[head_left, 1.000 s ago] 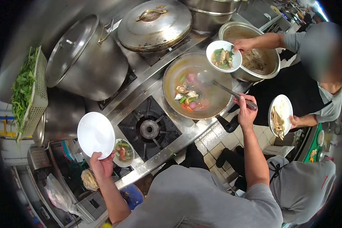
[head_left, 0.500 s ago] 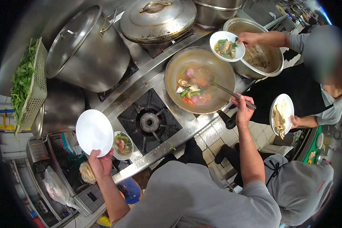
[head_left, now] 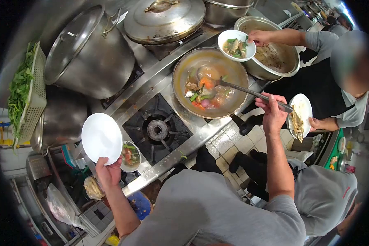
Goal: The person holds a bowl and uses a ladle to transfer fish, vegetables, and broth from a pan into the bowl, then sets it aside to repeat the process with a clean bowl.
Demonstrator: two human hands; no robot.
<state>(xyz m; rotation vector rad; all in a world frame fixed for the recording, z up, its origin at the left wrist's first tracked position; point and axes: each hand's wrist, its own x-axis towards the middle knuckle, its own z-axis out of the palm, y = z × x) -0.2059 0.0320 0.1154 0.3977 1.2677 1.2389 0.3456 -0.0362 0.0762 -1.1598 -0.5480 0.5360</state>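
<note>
My left hand (head_left: 108, 171) holds an empty white bowl (head_left: 102, 137) by its lower edge, at the left of the stove. In my right hand (head_left: 273, 115) is the handle of a metal ladle (head_left: 254, 94), whose scoop lies in the wok (head_left: 178, 95) among broth and vegetables. A filled bowl (head_left: 131, 157) stands beside the burner (head_left: 157, 129). At the right a co-worker holds a bowl of food (head_left: 236, 46) over the wok's rim and a white plate with fish (head_left: 300, 117).
Large lidded pots (head_left: 95, 61) line the back, with a wide open pot (head_left: 291, 67) at the right. Greens fill a basket (head_left: 36, 88) at the left. Another person in a grey shirt (head_left: 324, 196) is close by at the lower right.
The ladle has swung so its scoop shows near the wok's middle, and my right hand has shifted slightly right. The view has shifted a little.
</note>
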